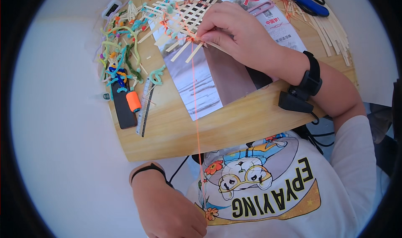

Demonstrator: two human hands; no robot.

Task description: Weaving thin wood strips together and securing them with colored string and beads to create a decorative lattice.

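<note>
A lattice of flat pale bamboo strips point(194, 17) lies near the top of the table, with orange thread and fuzzy light-green and orange pieces along its left side. My right hand point(230, 28) rests over its right edge, thumb and forefinger pinched on the strips at the lower corner. From that corner an orange thread point(194, 95) runs taut past the table's front edge, down to my left hand point(173, 213). Low and close to my shirt, the left hand is closed at the thread's lower end; its fingertips are mostly hidden.
A magazine point(201, 89) lies under the lattice. Pipe-cleaner pieces point(121, 49), an orange thread spool point(133, 101), a dark bar point(124, 110) and a ruler point(145, 106) sit at left. Blue-handled pliers point(305, 1) and loose bamboo strips point(333, 30) occupy the far right.
</note>
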